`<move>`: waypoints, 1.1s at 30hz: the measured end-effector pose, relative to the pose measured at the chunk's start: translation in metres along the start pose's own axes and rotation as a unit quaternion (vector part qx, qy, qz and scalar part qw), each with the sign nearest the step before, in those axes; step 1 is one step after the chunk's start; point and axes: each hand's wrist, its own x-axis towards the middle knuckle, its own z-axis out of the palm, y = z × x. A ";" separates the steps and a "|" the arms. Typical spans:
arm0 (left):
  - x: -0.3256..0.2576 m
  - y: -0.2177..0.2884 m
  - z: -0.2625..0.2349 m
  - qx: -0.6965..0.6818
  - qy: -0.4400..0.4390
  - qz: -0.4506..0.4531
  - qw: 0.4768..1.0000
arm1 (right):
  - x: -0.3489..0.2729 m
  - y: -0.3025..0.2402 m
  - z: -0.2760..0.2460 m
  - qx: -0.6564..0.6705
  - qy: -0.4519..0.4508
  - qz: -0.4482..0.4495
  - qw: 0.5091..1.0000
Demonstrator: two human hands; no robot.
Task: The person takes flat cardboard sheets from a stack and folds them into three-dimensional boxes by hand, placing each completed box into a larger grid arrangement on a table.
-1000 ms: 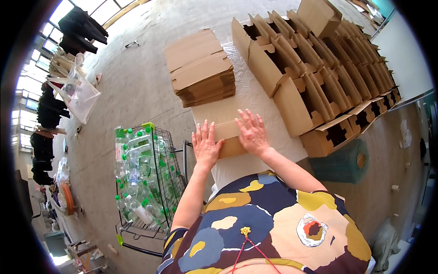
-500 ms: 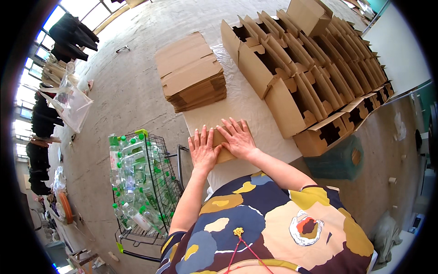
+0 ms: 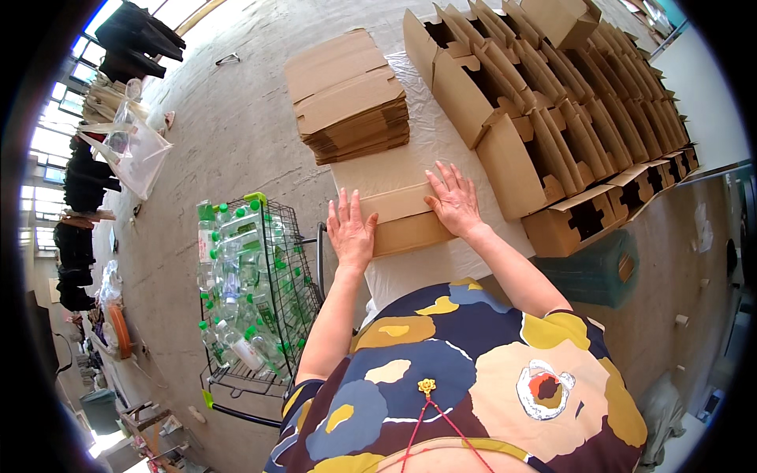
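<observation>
Concrete floor (image 3: 236, 118) fills most of the background, and a white-covered surface (image 3: 441, 150) runs away from the person toward the upper right. On its near end a flat cardboard box blank (image 3: 398, 213) is laid, its near part folded over and pressed down.

The left hand (image 3: 351, 229) is spread palm-down at the blank's left edge, partly over the rim of the surface. The right hand (image 3: 456, 201) is laid flat on the blank's right part. The fingers of both hands are extended and splayed; nothing is gripped, the cardboard is only pressed.

Beyond the blank, a stack of flat blanks (image 3: 351, 94) is piled on the surface. To the right, rows of assembled open boxes (image 3: 568, 102) are stood close together, touching one another, reaching to the far end. Left of the surface, a wire cart (image 3: 252, 292) packed with clear green-capped bottles is parked on the floor.

The blank is judged to be light and fairly stiff, bending readily only along its scored creases. Its surface looks matte, so little slipping is expected under flat palms. It would best be taken at opposite edges or by a flap near a crease; pinching mid-panel could dent or buckle it.
</observation>
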 end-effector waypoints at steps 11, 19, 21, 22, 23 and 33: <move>-0.002 0.007 0.005 -0.082 -0.009 -0.041 0.996 | -0.010 -0.027 0.006 -0.021 -0.017 -0.025 0.999; -0.001 0.007 0.002 -0.117 0.001 -0.036 0.992 | -0.009 -0.019 0.012 0.062 -0.001 -0.048 0.997; -0.002 0.003 0.004 -0.109 0.004 -0.032 0.994 | -0.009 -0.017 0.010 0.076 -0.011 -0.055 0.996; -0.002 0.004 0.004 -0.105 0.005 -0.031 0.994 | -0.009 -0.017 0.008 0.078 -0.017 -0.061 0.995; -0.003 0.004 0.003 -0.104 0.003 -0.036 0.994 | -0.009 -0.016 0.004 0.080 -0.023 -0.066 0.994; -0.002 0.001 0.004 -0.104 -0.003 -0.053 0.993 | 0.007 0.003 -0.008 0.146 -0.130 -0.114 0.974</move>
